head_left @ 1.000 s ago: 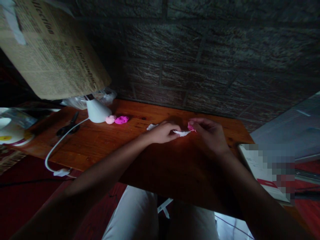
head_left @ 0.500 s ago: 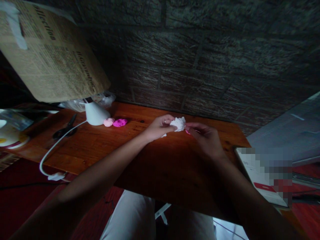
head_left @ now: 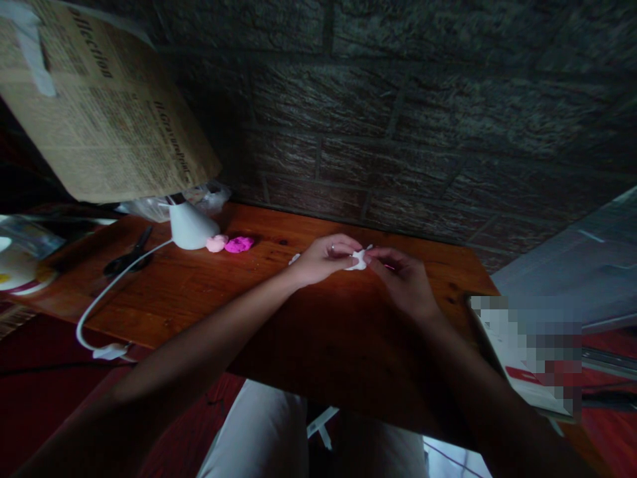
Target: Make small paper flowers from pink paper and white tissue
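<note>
A small white crumpled piece (head_left: 357,261), paper flower-like in its ruffled look, is pinched between my two hands above the table. My left hand (head_left: 326,259) grips it from the left, thumb below and fingers curled over the top. From the other side, the thumb and fingertips of my right hand (head_left: 401,269) close on its right edge. A bit of pink (head_left: 389,267) shows behind my right fingers; what it belongs to is hidden. Another small white piece (head_left: 294,258) lies on the table just left of my left wrist.
A pale pink ruffled ball (head_left: 217,243) and a magenta one (head_left: 239,245) lie by the white lamp base (head_left: 192,229). Scissors (head_left: 130,260) and a white cord (head_left: 102,285) are at the left of the wooden table (head_left: 209,285). A partly blurred flat device (head_left: 522,358) sits at the right.
My left hand has shifted slightly right and now covers more of the white piece. Less of it shows than before. My right hand has moved slightly left.
</note>
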`<state>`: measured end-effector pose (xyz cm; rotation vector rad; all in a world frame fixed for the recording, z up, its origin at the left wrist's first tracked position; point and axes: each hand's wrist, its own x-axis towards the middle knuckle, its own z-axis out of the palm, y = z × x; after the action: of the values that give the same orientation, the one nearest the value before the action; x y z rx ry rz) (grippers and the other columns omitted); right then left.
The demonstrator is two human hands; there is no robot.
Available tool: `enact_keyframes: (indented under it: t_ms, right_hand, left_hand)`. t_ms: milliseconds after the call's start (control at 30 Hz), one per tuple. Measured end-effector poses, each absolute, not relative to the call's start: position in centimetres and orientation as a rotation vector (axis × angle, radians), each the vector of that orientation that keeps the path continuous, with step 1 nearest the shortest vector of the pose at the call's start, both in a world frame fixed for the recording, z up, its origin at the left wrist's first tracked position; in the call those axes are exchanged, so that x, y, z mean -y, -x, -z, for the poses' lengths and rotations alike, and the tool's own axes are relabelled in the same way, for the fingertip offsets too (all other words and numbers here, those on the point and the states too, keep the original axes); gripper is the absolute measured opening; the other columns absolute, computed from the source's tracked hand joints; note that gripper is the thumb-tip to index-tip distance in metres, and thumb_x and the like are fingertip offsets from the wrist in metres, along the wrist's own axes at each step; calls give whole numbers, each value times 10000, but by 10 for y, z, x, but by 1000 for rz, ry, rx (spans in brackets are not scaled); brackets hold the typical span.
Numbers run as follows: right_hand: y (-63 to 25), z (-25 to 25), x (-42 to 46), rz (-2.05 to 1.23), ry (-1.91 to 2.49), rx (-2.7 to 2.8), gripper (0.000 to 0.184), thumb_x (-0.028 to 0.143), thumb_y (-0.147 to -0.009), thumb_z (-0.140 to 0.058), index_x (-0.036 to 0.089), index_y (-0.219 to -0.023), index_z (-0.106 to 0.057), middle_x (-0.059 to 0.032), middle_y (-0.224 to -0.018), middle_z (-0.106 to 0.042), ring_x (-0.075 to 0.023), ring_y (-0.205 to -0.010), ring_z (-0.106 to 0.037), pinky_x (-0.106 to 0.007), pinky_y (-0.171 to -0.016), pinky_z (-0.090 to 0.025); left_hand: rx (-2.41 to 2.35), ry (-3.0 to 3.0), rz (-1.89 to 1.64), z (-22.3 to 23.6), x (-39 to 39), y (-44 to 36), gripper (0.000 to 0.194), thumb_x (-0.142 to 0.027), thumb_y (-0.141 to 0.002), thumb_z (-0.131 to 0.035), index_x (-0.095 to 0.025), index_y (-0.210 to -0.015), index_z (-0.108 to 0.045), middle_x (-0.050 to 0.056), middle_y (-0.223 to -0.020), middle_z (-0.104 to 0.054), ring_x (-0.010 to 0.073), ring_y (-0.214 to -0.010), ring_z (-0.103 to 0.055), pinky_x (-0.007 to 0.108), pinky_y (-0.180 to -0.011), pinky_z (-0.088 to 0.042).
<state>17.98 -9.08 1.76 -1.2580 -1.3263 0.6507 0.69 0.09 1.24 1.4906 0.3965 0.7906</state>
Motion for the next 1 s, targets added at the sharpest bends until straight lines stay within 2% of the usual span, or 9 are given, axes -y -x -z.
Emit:
enact_keyframes:
  t_ms: [167, 300, 567, 767, 1000]
  right_hand:
    - [-181, -19, 92, -609, 1302, 1314, 318, 527, -779, -762, 222, -871, -771, -51, -919, -789, -208, -840, -690, -351, -800, -524]
    - [-183, -21, 93, -631, 1319, 1280, 385, 579, -763, -761, 215, -887, -767, -59, -899, -783, -205, -799, -677, -351, -765, -533]
    - [-181, -23, 93, -662, 1325, 1329, 390, 587, -767, -753, 204, -841, -755, -13, -711, -676, -163, -665, -589, -323, -697, -489]
    - [-181, -20, 92, -678, 1344, 1294, 430, 613, -736, -768, 200, -855, -749, -16, -732, -689, -158, -645, -590, -322, -676, -490]
    - [-176, -23, 92, -703, 1331, 1200, 450, 613, -662, -830, 209, -828, -721, -32, -808, -726, -150, -663, -606, -301, -641, -504]
  left_hand:
    - [-496, -1454, -836, -13, -3, -6, 375, -222, -700, -826, -127, -1040, -700, 52, -929, -748, 140, -848, -680, 288, -848, -502]
    - [-508, -1424, -854, -16, -2, -6, 343, -232, -692, -826, -128, -1001, -720, 67, -962, -756, 155, -869, -683, 303, -848, -506]
    - [-466, -1410, -852, -15, 2, -8, 310, -256, -702, -836, -132, -967, -732, 58, -956, -749, 151, -875, -675, 294, -858, -493]
    - [-449, -1349, -810, -13, 3, -10, 325, -208, -732, -813, -132, -1024, -693, 39, -910, -743, 117, -806, -670, 270, -830, -488]
    - [-428, -1375, -836, -14, 5, -10, 361, -208, -698, -840, -141, -1019, -688, 40, -931, -746, 132, -839, -683, 281, -841, -501]
